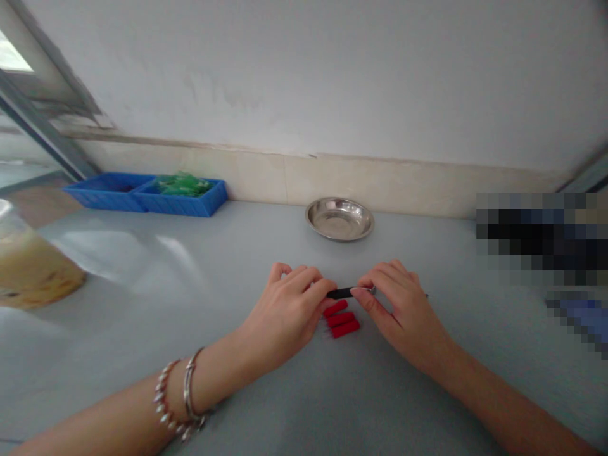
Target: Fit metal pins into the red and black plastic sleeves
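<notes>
Between my two hands is a thin black rod with a shiny metal part toward its right end (pixel 340 293), held level just above the table. My left hand (pixel 297 301) pinches its left end, and that end is hidden under the fingers. At the right, my right hand (pixel 399 310) grips it between thumb and fingers near the metal part; a dark tip pokes out beyond the hand. Just below the rod, several short red cylinders with thin pale tips on the left (pixel 344 320) lie side by side on the table, close to my left hand's fingers.
A round steel dish (pixel 339 220) stands near the tiled wall. At the back left, blue trays (pixel 190 204) hold green plastic-looking material. A clear container with yellowish contents (pixel 38 272) is at the left edge. Blurred dark items (pixel 536 237) lie at the right.
</notes>
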Tool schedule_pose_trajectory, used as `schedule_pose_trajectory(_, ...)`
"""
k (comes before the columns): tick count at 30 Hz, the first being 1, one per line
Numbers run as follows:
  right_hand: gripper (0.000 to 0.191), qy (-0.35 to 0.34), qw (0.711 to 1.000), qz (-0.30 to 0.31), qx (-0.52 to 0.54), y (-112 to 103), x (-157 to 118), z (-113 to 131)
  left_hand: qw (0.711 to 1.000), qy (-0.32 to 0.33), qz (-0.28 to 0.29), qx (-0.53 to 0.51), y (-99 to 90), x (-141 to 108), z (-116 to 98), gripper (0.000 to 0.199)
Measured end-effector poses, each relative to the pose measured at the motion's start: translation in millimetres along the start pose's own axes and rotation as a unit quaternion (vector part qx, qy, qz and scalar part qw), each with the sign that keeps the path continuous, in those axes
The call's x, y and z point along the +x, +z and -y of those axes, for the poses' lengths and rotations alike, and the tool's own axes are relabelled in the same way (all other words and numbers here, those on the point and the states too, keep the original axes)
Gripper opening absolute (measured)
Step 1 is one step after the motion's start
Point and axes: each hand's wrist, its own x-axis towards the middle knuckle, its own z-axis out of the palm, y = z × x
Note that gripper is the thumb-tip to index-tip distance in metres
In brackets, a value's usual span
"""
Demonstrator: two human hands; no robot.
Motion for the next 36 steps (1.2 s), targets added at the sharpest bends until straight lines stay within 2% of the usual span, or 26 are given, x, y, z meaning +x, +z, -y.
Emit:
schedule_pose_trajectory(7,0.032,0.012,1.000,0.008,0.003,1.2,0.6,0.3,1.000,0.015,-0.010,-0.009,-1.9,-0.7,-2.9,0.024)
schedule_pose_trajectory(19,0.027,-0.007,1.000,-0.001,-0.016,0.8,0.3,-0.9,1.000,0.004,-0.010,-0.006,-0.8,-0.9,-2.7,0.024)
schedule_pose_trajectory(27,0.029,0.011,1.000,-0.006,0.009,0.0,0.8,-0.1,1.000,0.009,-0.024,-0.007,-0.1,-1.0,-2.2,0.023)
schedule_pose_trajectory(36,0.023,-0.013,1.000,-0.019,0.013,1.0,0.8,-2.2,1.000,0.001,-0.019,0.001,1.9,-0.8,-1.7,0.023)
